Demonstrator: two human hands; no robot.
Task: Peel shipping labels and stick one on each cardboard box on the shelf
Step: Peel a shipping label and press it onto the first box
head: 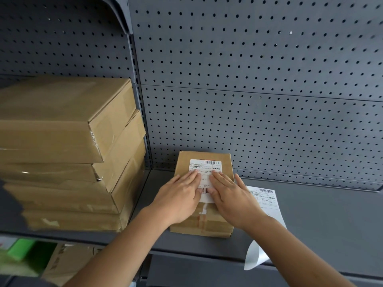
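A small cardboard box (182, 162) lies flat on the grey shelf (321, 220). A white shipping label (205, 167) with barcodes lies on its top face. My left hand (180, 195) and my right hand (232, 195) lie flat on the label, palms down, fingers together and pointing away from me. They press on its lower half and cover part of it. To the right of the box, a label sheet (267, 201) rests on the shelf, its lower end curling over the front edge.
A stack of several larger cardboard boxes (62, 146) fills the left of the shelf, close beside the small box. A grey pegboard wall (259, 79) stands behind. On the lower shelf sit another carton (66, 262) and something green (20, 249).
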